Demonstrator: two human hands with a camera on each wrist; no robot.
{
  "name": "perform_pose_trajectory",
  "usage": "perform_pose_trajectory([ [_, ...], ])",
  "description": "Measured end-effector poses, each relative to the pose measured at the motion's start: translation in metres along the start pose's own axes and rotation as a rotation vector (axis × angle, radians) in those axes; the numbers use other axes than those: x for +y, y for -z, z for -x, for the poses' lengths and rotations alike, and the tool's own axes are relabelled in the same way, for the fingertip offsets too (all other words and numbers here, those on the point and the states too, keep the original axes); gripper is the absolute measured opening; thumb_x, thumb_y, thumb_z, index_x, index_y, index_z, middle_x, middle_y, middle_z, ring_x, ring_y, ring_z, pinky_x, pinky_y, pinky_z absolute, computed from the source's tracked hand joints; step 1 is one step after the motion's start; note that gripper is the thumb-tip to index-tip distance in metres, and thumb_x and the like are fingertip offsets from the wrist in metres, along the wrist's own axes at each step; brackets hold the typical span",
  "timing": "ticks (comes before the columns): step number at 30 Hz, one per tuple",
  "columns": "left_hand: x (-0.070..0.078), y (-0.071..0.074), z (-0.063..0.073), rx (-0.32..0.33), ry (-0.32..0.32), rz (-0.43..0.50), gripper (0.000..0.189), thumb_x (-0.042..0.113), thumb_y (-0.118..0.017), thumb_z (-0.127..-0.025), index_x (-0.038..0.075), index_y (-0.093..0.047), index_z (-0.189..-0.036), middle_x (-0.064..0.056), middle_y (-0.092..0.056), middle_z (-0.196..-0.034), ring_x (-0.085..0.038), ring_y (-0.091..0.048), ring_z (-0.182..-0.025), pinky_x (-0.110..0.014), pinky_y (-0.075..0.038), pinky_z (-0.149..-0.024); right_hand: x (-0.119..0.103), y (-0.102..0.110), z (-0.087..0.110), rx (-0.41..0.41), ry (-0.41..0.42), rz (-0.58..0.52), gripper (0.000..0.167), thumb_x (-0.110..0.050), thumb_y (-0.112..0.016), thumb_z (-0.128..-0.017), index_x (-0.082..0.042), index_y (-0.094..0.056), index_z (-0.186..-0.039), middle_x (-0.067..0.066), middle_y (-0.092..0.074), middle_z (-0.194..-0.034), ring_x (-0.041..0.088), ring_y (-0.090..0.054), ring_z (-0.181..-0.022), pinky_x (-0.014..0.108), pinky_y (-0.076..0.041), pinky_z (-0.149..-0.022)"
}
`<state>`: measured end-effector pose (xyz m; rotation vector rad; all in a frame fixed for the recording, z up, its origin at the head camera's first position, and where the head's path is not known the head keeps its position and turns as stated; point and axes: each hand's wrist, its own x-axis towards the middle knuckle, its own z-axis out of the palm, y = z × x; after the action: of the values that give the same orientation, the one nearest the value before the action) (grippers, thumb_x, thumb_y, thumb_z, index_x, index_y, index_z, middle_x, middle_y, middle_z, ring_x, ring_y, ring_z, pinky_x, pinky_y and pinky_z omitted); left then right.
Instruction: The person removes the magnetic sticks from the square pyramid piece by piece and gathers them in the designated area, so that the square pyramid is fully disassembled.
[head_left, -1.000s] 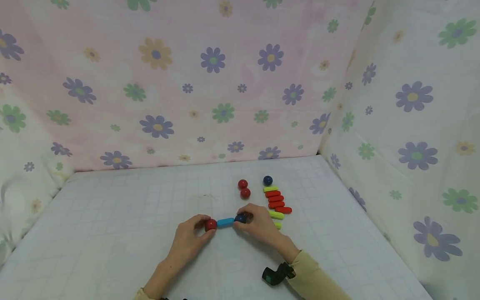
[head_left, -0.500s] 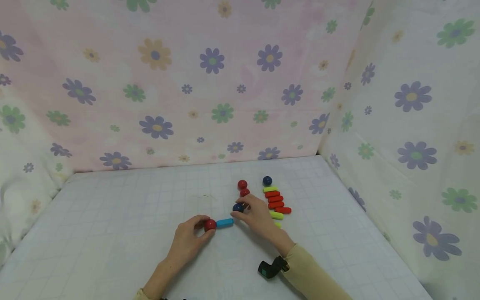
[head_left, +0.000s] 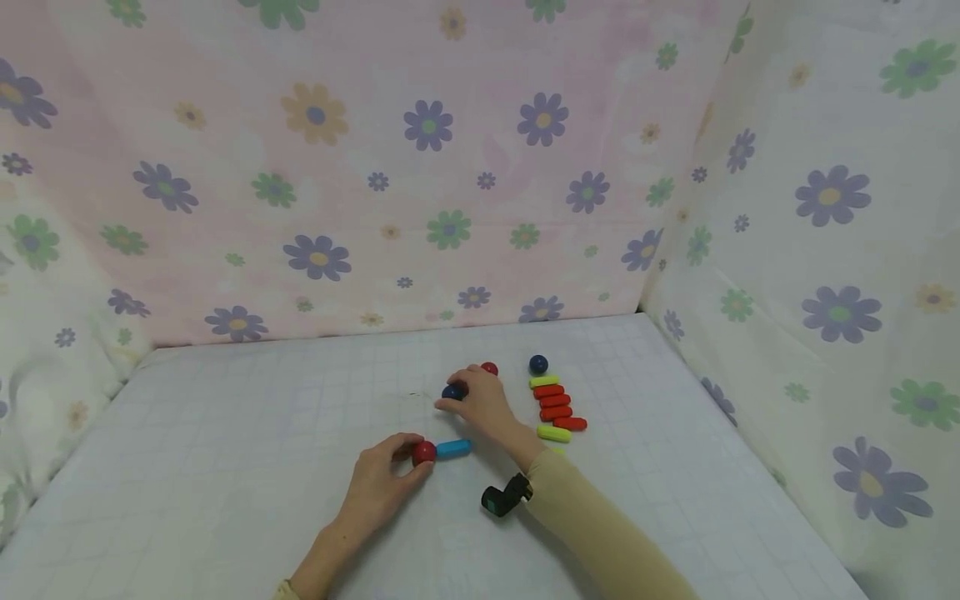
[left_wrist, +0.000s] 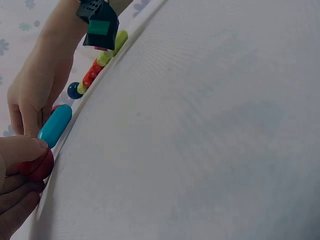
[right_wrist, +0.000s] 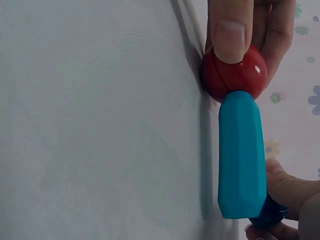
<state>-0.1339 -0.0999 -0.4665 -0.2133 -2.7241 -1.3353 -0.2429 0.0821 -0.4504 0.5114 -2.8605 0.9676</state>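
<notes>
My left hand (head_left: 381, 479) pinches a red ball (head_left: 424, 452) between thumb and fingers, low at the white table. A light blue rod (right_wrist: 242, 155) with faceted sides joins that ball at one end; its other end points right, free. Farther back, my right hand (head_left: 483, 406) holds a dark blue ball (head_left: 453, 392) between thumb and fingers, apart from the rod. Behind the right hand's knuckles a second red ball (head_left: 489, 369) shows in part. In the left wrist view the left thumb (left_wrist: 25, 150) lies across the held ball.
To the right of my right hand, several red rods (head_left: 555, 401) and yellow-green rods (head_left: 553, 433) lie in a column, with another dark blue ball (head_left: 538, 364) at its far end. Flowered cloth (head_left: 450, 167) walls the table's back and sides. A black wrist camera (head_left: 504, 497) hangs at my right wrist.
The dark blue ball has come away from the rod's right end; my right hand has carried it back and left. My left hand keeps its place on the red ball.
</notes>
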Motion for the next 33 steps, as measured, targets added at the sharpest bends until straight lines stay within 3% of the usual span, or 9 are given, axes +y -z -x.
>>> perform_pose_trajectory([
  [6, -0.001, -0.002, -0.001, -0.001, -0.004, -0.008, 0.036, 0.016, -0.081, -0.084, 0.01, -0.069, -0.118, -0.002, -0.072, -0.113, -0.018, -0.068, -0.103, -0.039, -0.057, -0.094, -0.001, -0.003, -0.003, -0.047, -0.031, 0.025, 0.043, -0.03, -0.081, -0.085, -0.008, -0.07, -0.12, 0.007, -0.067, -0.108, 0.019, -0.062, -0.097, 0.035, -0.057, -0.089],
  [16, 0.0, -0.002, -0.001, 0.0, 0.002, -0.034, 0.036, 0.017, -0.081, -0.084, 0.011, -0.069, -0.118, -0.003, -0.072, -0.113, -0.019, -0.068, -0.103, -0.04, -0.057, -0.094, -0.002, -0.002, -0.001, -0.039, -0.026, 0.026, 0.041, -0.027, -0.081, -0.085, -0.008, -0.069, -0.12, 0.009, -0.068, -0.113, 0.023, -0.063, -0.104, 0.041, -0.054, -0.096],
  [20, 0.0, -0.001, 0.0, 0.003, 0.007, -0.029, 0.037, 0.017, -0.081, -0.084, 0.01, -0.069, -0.118, -0.003, -0.073, -0.113, -0.019, -0.069, -0.103, -0.039, -0.057, -0.094, -0.001, -0.002, -0.001, -0.026, -0.002, 0.049, 0.042, -0.026, -0.081, -0.085, -0.007, -0.069, -0.119, 0.009, -0.068, -0.112, 0.023, -0.064, -0.102, 0.044, -0.052, -0.095],
  [27, 0.0, -0.001, 0.0, 0.002, -0.001, -0.026, 0.036, 0.016, -0.081, -0.083, 0.01, -0.069, -0.117, -0.003, -0.073, -0.112, -0.019, -0.069, -0.102, -0.039, -0.057, -0.093, -0.002, 0.002, 0.003, -0.024, 0.003, 0.033, 0.044, -0.026, -0.082, -0.084, -0.005, -0.068, -0.121, 0.008, -0.068, -0.111, 0.02, -0.062, -0.095, 0.036, -0.057, -0.088],
  [33, 0.0, -0.001, 0.0, -0.002, 0.003, -0.029, 0.036, 0.017, -0.081, -0.084, 0.01, -0.069, -0.117, -0.002, -0.073, -0.112, -0.019, -0.069, -0.103, -0.04, -0.057, -0.093, -0.002, 0.008, 0.014, 0.047, 0.041, -0.034, 0.044, -0.027, -0.081, -0.085, -0.005, -0.067, -0.121, 0.008, -0.07, -0.113, 0.023, -0.066, -0.1, 0.039, -0.057, -0.088],
])
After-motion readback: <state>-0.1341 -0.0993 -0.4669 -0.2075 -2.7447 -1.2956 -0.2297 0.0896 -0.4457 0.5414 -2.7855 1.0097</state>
